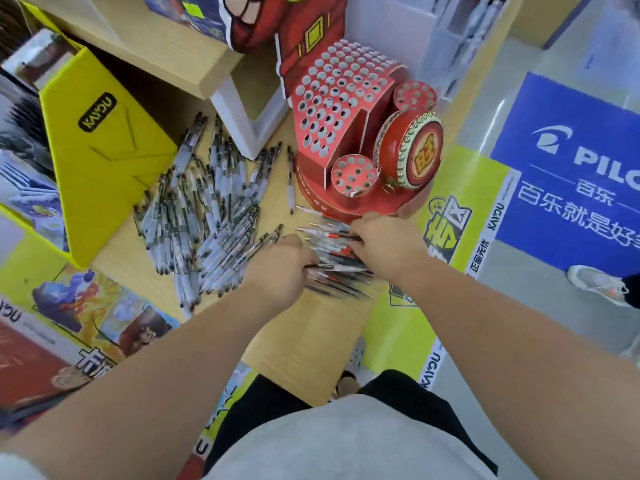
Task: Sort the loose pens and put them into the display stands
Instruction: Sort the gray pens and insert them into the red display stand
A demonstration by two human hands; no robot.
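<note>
Pens with red trim (332, 261) lie in a small bunch on the worktop (311, 327), just in front of the red display stand (346, 133), and both hands are on them. The left hand (277, 268) has its grip curled round the bunch's left ends. The right hand (384, 244) curls its fingers down over the other side, pinching a few barrels.

The step, I judge, is gathering this red lot apart from the rest. To do it well, square the tips so all point one way and keep the bunch small enough for one grip. That leaves the other hand free to feed pens singly into the stand's holes, which all look unfilled.

Left of the hands spreads a much larger heap of clear pens with black ends (204, 216), lying criss-cross and touching. One stray pen (291, 181) lies beside the stand's base. The barrels look slim, smooth and likely to roll.
</note>
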